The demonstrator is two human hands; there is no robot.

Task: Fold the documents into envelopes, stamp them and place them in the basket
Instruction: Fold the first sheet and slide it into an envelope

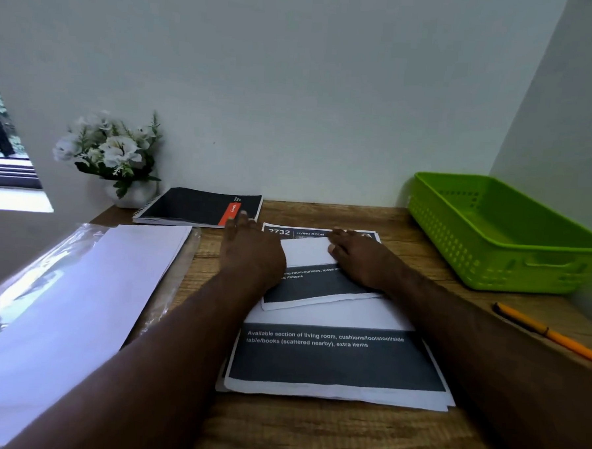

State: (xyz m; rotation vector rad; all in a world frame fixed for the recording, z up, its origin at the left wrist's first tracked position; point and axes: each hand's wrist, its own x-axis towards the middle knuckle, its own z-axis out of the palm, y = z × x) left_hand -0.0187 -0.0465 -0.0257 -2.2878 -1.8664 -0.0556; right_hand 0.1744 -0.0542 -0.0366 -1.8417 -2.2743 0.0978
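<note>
A printed document (313, 287) with dark panels lies partly folded on top of a stack of similar documents (339, 360) in the middle of the wooden desk. My left hand (252, 249) lies flat on the folded sheet's left side, fingers stretched towards the far edge. My right hand (358, 258) presses flat on its right side. A pile of white envelopes (88, 292) in clear plastic wrap lies at the left. The green plastic basket (484, 268) stands at the far right, nothing visible inside it.
A black spiral notebook (199, 207) with an orange stripe lies at the back, just beyond my left hand. A white pot of white flowers (113, 153) stands in the back left corner. An orange pencil (549, 335) lies at the right, in front of the basket.
</note>
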